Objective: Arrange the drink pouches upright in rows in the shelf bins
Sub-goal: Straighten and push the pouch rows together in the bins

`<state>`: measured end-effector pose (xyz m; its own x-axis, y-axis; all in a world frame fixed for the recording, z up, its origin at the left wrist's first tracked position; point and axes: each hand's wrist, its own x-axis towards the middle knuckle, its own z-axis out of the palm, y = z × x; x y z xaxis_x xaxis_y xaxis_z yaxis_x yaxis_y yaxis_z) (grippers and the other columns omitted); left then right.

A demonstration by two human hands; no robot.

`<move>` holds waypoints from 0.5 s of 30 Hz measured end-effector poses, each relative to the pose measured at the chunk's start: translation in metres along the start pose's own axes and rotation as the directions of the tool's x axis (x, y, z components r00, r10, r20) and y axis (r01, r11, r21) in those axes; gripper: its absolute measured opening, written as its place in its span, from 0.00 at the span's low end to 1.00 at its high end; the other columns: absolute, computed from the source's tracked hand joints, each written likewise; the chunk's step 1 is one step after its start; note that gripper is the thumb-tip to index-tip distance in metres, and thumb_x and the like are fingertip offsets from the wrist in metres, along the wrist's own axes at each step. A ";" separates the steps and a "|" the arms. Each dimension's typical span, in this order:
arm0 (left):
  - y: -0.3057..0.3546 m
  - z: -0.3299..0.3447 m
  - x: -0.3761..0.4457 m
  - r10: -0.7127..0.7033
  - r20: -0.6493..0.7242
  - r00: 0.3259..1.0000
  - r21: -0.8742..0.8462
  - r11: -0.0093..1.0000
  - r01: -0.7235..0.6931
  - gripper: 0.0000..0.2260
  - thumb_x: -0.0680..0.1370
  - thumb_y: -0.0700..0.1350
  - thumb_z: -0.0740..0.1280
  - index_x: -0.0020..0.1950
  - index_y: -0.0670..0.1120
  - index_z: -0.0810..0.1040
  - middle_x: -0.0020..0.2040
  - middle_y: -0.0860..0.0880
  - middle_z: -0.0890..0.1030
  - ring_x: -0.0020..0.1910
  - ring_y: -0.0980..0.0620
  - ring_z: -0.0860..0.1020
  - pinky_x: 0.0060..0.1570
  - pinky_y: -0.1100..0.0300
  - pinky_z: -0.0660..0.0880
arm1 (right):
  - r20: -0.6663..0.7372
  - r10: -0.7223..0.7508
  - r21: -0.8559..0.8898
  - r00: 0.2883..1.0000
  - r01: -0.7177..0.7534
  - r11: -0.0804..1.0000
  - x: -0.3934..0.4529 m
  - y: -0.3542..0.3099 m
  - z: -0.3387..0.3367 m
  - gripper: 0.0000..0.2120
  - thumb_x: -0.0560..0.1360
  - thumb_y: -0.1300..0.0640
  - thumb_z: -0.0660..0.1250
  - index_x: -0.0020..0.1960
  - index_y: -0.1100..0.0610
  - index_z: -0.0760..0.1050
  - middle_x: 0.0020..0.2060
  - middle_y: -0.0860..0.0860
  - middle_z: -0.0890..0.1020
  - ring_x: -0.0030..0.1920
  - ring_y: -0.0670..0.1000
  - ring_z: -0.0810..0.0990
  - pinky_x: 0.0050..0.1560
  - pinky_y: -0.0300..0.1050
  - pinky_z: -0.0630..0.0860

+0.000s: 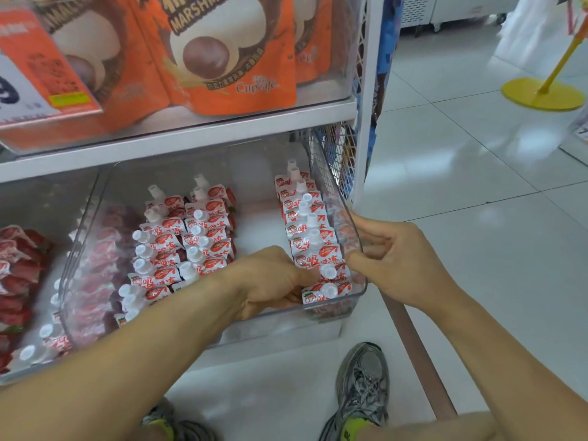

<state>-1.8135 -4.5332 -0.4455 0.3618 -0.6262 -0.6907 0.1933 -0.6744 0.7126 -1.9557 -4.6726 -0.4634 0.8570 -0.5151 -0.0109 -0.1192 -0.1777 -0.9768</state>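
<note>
Clear bin (356, 230), lower shelf: my right hand (397, 259) grips its side wall, steadying it. My left hand (270, 281), inside, seemingly pinches a front-row pouch (324, 291), standing it upright.

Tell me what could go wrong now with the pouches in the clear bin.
1. The left hand reaches into the gap beside the right row; pulling out could tip the front pouch.
2. The right hand grips the bin wall; tugging it may topple the standing rows.
3. The middle rows lean unevenly and might fall into the gap.
</note>
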 end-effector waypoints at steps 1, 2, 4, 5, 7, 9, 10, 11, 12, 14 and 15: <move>-0.001 -0.001 0.000 0.006 0.006 1.000 0.005 1.000 -0.007 0.05 0.77 0.40 0.69 0.47 0.38 0.81 0.46 0.42 0.85 0.43 0.49 0.82 0.51 0.57 0.79 | 0.004 0.001 0.003 1.000 -0.001 1.000 0.000 0.000 0.000 0.26 0.75 0.64 0.71 0.69 0.47 0.75 0.56 0.42 0.84 0.51 0.45 0.86 0.46 0.50 0.84; -0.002 -0.003 -0.002 0.010 0.008 1.000 0.021 1.000 -0.010 0.04 0.77 0.40 0.69 0.49 0.38 0.80 0.46 0.41 0.85 0.43 0.49 0.82 0.52 0.57 0.79 | 0.012 0.005 0.001 1.000 -0.005 1.000 0.000 -0.001 -0.001 0.26 0.75 0.64 0.71 0.69 0.46 0.75 0.56 0.42 0.84 0.51 0.46 0.86 0.46 0.52 0.84; -0.008 -0.010 -0.005 0.009 -0.021 1.000 0.127 0.992 -0.006 0.12 0.75 0.43 0.73 0.55 0.41 0.78 0.49 0.41 0.85 0.44 0.50 0.82 0.55 0.57 0.78 | 0.028 0.020 -0.016 0.999 -0.019 1.000 0.000 -0.002 -0.001 0.26 0.75 0.61 0.71 0.70 0.44 0.74 0.57 0.42 0.84 0.52 0.47 0.85 0.47 0.54 0.84; -0.011 -0.014 -0.005 0.011 -0.044 0.999 0.221 0.975 -0.001 0.18 0.73 0.47 0.75 0.59 0.43 0.76 0.51 0.42 0.84 0.46 0.51 0.82 0.55 0.58 0.78 | 0.030 0.026 -0.021 0.999 -0.025 0.999 -0.001 -0.002 -0.001 0.26 0.75 0.60 0.71 0.71 0.44 0.73 0.57 0.42 0.84 0.52 0.47 0.85 0.47 0.55 0.84; -0.015 -0.017 -0.002 0.032 -0.080 0.996 0.377 0.926 0.000 0.26 0.70 0.54 0.76 0.63 0.46 0.74 0.54 0.47 0.83 0.50 0.52 0.82 0.56 0.59 0.77 | 0.025 0.031 -0.020 0.999 -0.030 0.999 -0.001 0.000 -0.001 0.26 0.75 0.59 0.71 0.71 0.43 0.73 0.58 0.42 0.84 0.52 0.48 0.85 0.46 0.56 0.84; -0.016 -0.013 0.002 0.070 -0.077 0.995 0.427 0.904 -0.031 0.23 0.71 0.54 0.75 0.62 0.47 0.77 0.51 0.50 0.84 0.50 0.52 0.82 0.56 0.60 0.76 | 0.017 0.025 -0.019 1.000 -0.025 1.000 0.000 0.001 -0.001 0.26 0.75 0.59 0.71 0.71 0.44 0.74 0.57 0.42 0.84 0.51 0.48 0.86 0.46 0.56 0.84; -0.015 -0.010 0.004 0.102 -0.084 0.991 0.442 0.895 -0.055 0.19 0.72 0.52 0.74 0.60 0.46 0.79 0.49 0.51 0.85 0.50 0.52 0.83 0.53 0.61 0.77 | 0.012 0.022 -0.024 1.000 -0.021 0.999 0.001 0.001 0.000 0.26 0.74 0.59 0.71 0.70 0.44 0.74 0.57 0.42 0.84 0.51 0.48 0.86 0.47 0.56 0.84; -0.015 -0.007 0.007 0.137 -0.096 0.986 0.456 0.886 -0.079 0.15 0.73 0.51 0.74 0.57 0.46 0.81 0.48 0.51 0.85 0.49 0.51 0.83 0.50 0.62 0.77 | 0.005 0.020 -0.033 1.000 -0.020 0.999 0.001 0.001 0.000 0.26 0.74 0.59 0.71 0.70 0.45 0.74 0.56 0.41 0.84 0.50 0.47 0.86 0.47 0.56 0.84; -0.014 -0.004 0.009 0.166 -0.114 0.980 0.462 0.882 -0.096 0.13 0.74 0.50 0.73 0.55 0.46 0.81 0.47 0.51 0.85 0.48 0.51 0.82 0.47 0.62 0.76 | -0.003 0.018 -0.042 1.000 -0.018 0.999 0.002 0.001 0.000 0.26 0.74 0.59 0.71 0.70 0.45 0.74 0.56 0.41 0.84 0.50 0.47 0.86 0.47 0.55 0.84; -0.014 0.001 0.012 0.195 -0.146 0.970 0.453 0.885 -0.110 0.12 0.75 0.51 0.72 0.55 0.46 0.81 0.44 0.53 0.83 0.44 0.53 0.80 0.42 0.63 0.73 | -0.018 0.010 -0.062 1.000 -0.011 0.998 0.004 -0.001 -0.001 0.25 0.75 0.58 0.71 0.70 0.44 0.74 0.56 0.40 0.84 0.49 0.46 0.86 0.47 0.54 0.84; -0.013 0.002 0.012 0.207 -0.143 0.968 0.461 0.879 -0.120 0.13 0.75 0.52 0.71 0.56 0.46 0.81 0.42 0.54 0.82 0.42 0.54 0.79 0.40 0.64 0.72 | -0.023 0.007 -0.067 1.000 -0.009 0.998 0.005 -0.002 -0.002 0.25 0.75 0.58 0.71 0.70 0.43 0.74 0.56 0.40 0.84 0.48 0.46 0.86 0.47 0.54 0.84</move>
<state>-1.8139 -4.5327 -0.4639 0.5207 -0.6896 -0.5033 -0.2939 -0.6983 0.6528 -1.9524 -4.6761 -0.4616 0.8444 -0.5355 -0.0132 -0.1600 -0.2285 -0.9603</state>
